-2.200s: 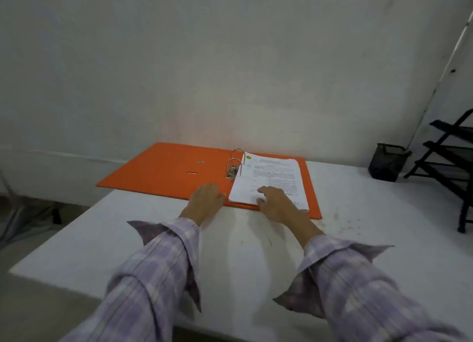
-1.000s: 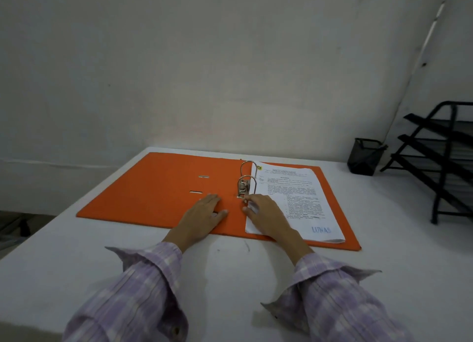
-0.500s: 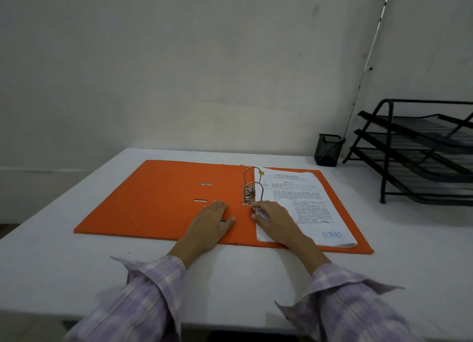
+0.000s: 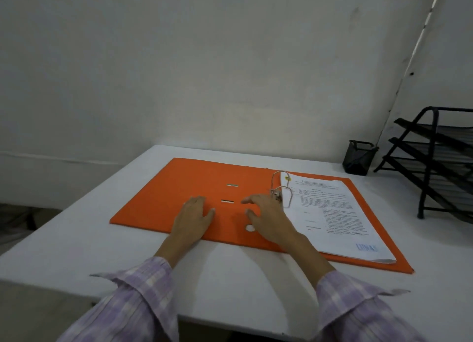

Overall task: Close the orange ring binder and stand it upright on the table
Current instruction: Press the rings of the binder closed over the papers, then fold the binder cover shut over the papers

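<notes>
the orange ring binder (image 4: pixel 194 195) lies wide open and flat on the white desk (image 4: pixel 76 242), taking up most of the desk's far half, its cover spread out to the left and its back board to the right. the metal rings (image 4: pixel 281 188) stand up from the binder's middle, arched and closed over the punched edge of a stack of printed papers (image 4: pixel 335 213) that lies on the binder's right half. two small slots show in the orange cover left of the rings, and a round finger hole (image 4: pixel 250 228) shows in the spine strip near the binder's front edge.

the left hand (image 4: pixel 193 218) rests palm down on the binder's cover, left of the spine, fingers together and flat, holding nothing. the right hand (image 4: pixel 266 217) is over the spine strip just left of the rings, fingers spread and loosely curved, thumb near the finger hole; it grips nothing, and whether its fingertips touch the board cannot be told. both forearms come in from the near edge of the desk in lilac checked sleeves (image 4: pixel 133 306).

beyond the binder's right corner, a small black mesh pen cup (image 4: pixel 359 160) stands near the wall. right of the cup, a black wire letter tray rack (image 4: pixel 440 167) stands at the desk's right edge, well apart from the binder.
</notes>
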